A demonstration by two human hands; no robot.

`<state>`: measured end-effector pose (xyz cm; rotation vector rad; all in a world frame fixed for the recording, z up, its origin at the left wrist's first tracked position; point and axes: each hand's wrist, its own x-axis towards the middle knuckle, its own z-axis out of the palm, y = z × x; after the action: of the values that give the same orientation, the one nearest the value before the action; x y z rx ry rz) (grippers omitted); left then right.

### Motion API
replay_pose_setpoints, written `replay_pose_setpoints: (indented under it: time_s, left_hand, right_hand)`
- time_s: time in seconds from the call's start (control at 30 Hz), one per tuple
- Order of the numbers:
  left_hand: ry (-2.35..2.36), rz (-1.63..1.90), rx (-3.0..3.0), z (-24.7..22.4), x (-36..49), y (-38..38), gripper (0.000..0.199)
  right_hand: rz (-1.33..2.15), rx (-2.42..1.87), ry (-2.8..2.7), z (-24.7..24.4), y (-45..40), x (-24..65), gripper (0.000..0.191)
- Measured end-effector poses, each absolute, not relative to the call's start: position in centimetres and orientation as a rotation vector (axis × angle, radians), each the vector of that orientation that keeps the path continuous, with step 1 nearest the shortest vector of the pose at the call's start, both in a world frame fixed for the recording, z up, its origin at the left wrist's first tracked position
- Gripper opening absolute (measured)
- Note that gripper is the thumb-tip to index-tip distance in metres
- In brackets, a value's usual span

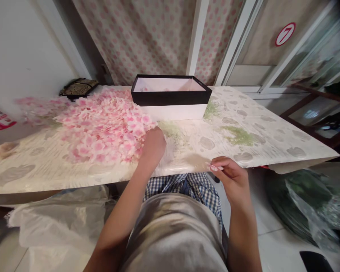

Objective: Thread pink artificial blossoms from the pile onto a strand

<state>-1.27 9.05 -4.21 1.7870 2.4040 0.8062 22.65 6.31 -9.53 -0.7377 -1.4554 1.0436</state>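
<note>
A large heap of pink artificial flower petals [102, 126] covers the left half of the table. At the heap's right edge is my left hand [154, 145], curled closed with its fingertips turned down among the petals. The back of the hand hides whatever those fingers grip. Over the table's front edge, my right hand [232, 175] pinches a small pink flower [216, 167] between thumb and fingers. Beyond my left hand stands an open white box with a black rim [171, 99]; some pink pieces show inside it.
Thin green stems [238, 135] lie on the patterned tablecloth [272, 128] right of the box. A dark patterned pouch [78, 87] sits at the back left. Below the table are a white plastic sack [62, 223] and a green bundle in clear plastic [303, 200].
</note>
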Motion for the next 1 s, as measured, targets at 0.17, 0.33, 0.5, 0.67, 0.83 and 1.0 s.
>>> replay_pose_setpoints:
  time_s: [0.17,0.33,0.5,0.67,0.83,1.0]
  left_hand:
    - [2.448,0.878,1.747,-4.4,-2.0,9.8,0.020]
    - [2.424,1.007,1.722,-4.3,-2.4,9.4,0.021]
    - [2.282,1.196,1.734,-4.1,-2.3,8.8,0.014]
    - [1.997,1.483,1.695,-4.5,-2.5,8.5,0.007]
    - [1.703,1.710,1.512,-5.0,-2.6,8.4,0.010]
    - [1.527,1.778,1.429,-4.6,-2.6,7.8,0.009]
  right_hand:
    - [1.080,-0.728,-1.471,-9.6,6.2,22.3,0.005]
    - [1.121,-0.710,-1.468,-9.6,6.0,22.1,0.007]
    - [1.118,-0.712,-1.459,-9.5,6.0,22.1,0.007]
    - [1.134,-0.707,-1.446,-9.6,5.9,22.1,0.008]
    - [1.169,-0.742,-1.413,-9.6,5.9,22.0,0.008]
    - [1.189,-0.774,-1.383,-9.7,5.8,21.9,0.009]
